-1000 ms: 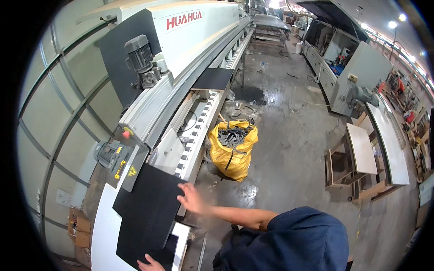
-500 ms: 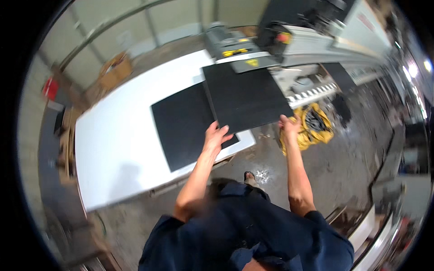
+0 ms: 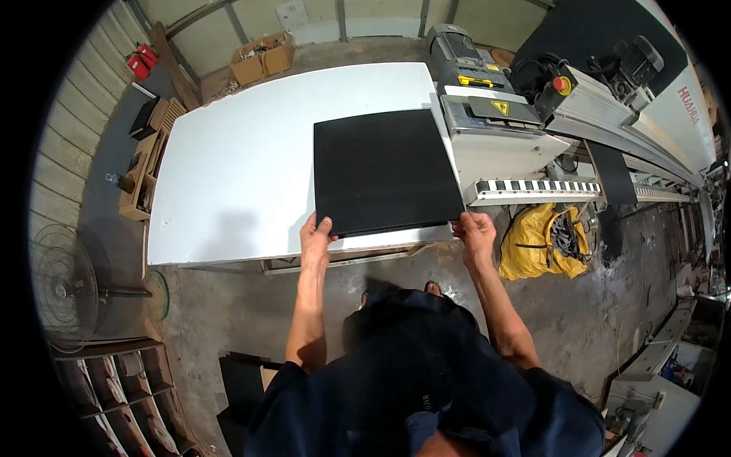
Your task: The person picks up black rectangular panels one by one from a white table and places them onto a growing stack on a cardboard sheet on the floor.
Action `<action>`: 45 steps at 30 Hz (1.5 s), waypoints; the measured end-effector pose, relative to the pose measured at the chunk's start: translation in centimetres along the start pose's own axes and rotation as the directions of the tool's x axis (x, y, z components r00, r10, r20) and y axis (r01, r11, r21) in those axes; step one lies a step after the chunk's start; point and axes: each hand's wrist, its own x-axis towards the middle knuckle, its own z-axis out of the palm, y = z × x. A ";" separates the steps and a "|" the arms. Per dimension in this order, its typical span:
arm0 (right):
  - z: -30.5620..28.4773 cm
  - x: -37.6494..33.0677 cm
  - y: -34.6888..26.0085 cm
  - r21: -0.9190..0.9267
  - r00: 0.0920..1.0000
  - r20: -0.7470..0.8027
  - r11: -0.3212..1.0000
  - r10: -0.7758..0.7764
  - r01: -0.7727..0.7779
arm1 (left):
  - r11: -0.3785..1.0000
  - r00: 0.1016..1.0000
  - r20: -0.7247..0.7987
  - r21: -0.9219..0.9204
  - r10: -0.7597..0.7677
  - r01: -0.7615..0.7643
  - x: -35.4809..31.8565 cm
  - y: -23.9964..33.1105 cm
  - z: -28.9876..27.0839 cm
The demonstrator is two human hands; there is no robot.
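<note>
A square black panel (image 3: 384, 169) lies flat on the white table (image 3: 236, 167), near its right end beside the machine. My left hand (image 3: 315, 238) grips the panel's near left corner, thumb on top. My right hand (image 3: 474, 231) holds the near right corner at the table's front edge. The panel looks like a stack of thin black sheets with edges lined up; I cannot tell how many.
A long white and grey machine (image 3: 533, 129) with a roller track runs off to the right. A yellow sack (image 3: 542, 242) of scraps sits on the concrete floor. A fan (image 3: 72, 286), shelves (image 3: 122, 388) and cardboard boxes (image 3: 263, 59) stand at the left and back.
The view has swung from the machine to the table. The two offset black panels from half a second ago now lie squared together, with both my hands at the near corners.
</note>
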 end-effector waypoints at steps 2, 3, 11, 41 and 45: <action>-0.4 0.8 1.2 -0.036 0.998 0.040 0.998 0.049 -0.048 | 0.984 0.996 -0.088 0.180 0.016 0.000 0.2 0.8 0.5; -0.2 0.8 1.2 -0.049 0.993 0.099 0.997 0.071 -0.066 | 0.948 0.998 -0.018 0.315 0.059 -0.050 1.2 -0.1 -1.3; -2.7 3.5 2.5 -0.831 0.877 0.451 0.279 -0.165 0.480 | 0.228 0.942 0.270 0.922 0.198 -0.312 -0.1 -0.3 -1.5; -2.3 5.2 2.4 -0.717 0.764 0.621 0.266 -0.175 0.644 | 0.070 0.915 0.270 0.950 0.300 -0.304 1.3 -3.0 -1.4; -3.7 3.4 1.0 -0.623 0.792 0.587 0.530 -0.169 0.575 | 0.147 0.848 0.273 0.916 0.455 -0.374 -1.3 -2.2 -1.5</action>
